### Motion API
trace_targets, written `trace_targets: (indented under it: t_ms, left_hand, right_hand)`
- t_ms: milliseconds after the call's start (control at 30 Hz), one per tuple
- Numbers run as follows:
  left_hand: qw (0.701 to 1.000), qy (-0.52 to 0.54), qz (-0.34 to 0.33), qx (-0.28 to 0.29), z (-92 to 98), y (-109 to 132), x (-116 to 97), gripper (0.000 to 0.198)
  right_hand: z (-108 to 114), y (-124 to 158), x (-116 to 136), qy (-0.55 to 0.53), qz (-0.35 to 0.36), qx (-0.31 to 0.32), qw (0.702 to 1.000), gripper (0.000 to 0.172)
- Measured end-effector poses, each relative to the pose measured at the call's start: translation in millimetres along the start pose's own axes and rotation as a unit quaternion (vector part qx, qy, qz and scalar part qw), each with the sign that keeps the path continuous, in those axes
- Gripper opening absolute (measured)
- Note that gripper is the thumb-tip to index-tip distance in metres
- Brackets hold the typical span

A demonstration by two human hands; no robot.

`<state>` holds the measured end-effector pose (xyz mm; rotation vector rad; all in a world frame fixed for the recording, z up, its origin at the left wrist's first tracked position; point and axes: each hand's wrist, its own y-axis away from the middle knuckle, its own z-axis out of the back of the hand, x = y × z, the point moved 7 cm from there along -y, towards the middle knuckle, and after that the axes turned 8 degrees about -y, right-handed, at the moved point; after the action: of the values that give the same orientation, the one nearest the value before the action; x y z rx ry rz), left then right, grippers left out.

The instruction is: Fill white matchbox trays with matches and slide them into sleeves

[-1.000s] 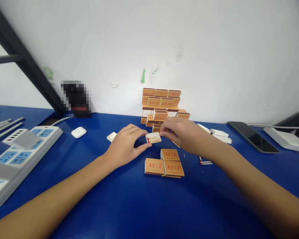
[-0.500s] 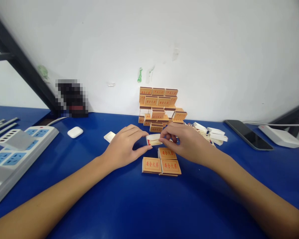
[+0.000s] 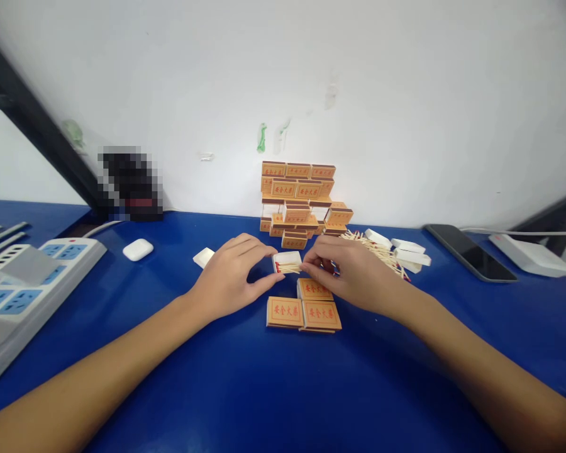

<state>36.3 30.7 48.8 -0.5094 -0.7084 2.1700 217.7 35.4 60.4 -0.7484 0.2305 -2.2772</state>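
Just behind a cluster of labelled matchboxes (image 3: 311, 313) on the blue bench (image 3: 193, 390), holds a white matchbox tray (image 3: 288, 257) by its left end, with left hand (image 3: 231, 277) clamped on it between thumb and fingers. Has right hand (image 3: 349, 264) at the tray's right end, fingertips gathered close by the tails of the matches (image 3: 288, 268) inside; cannot tell whether clamped on matches, on tray, or on neither. Looks like filling or evening up the tray, with red heads to the left. Probably calls next for a steady left grip and a light right-hand nudge to seat the matches flat, then, if short, a reach to the loose match pile (image 3: 372, 248) on the right, beside spare trays (image 3: 412, 257). Also calls for care not to bump the stepped matchbox stack (image 3: 297, 189) just behind.
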Motion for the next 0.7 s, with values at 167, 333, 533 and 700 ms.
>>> trace_targets:
  t_ms: [167, 333, 533, 700]
  left_hand:
    - [1.000, -0.003, 0.003, 0.002, -0.4, -0.1, 1.4, 0.028]
    - [1.000, -0.001, -0.001, -0.001, 0.2, 0.6, 0.3, 0.030]
    - [1.000, -0.003, 0.001, -0.002, 1.9, 0.0, -0.1, 0.027]
    - [1.000, 0.001, -0.001, -0.001, 1.4, 0.1, -0.6, 0.028]
  right_hand:
    - [1.9, 0.7, -0.6, -0.014, 0.000, -0.014, 1.000, 0.010]
    - [-1.7, 0.5, 5.2, -0.021, 0.028, -0.005, 0.999, 0.009]
    - [3.1, 0.3, 7.1, -0.026, 0.013, -0.020, 0.999, 0.006]
    - [-0.7, 1.1, 7.0, -0.024, 0.022, -0.012, 0.999, 0.003]
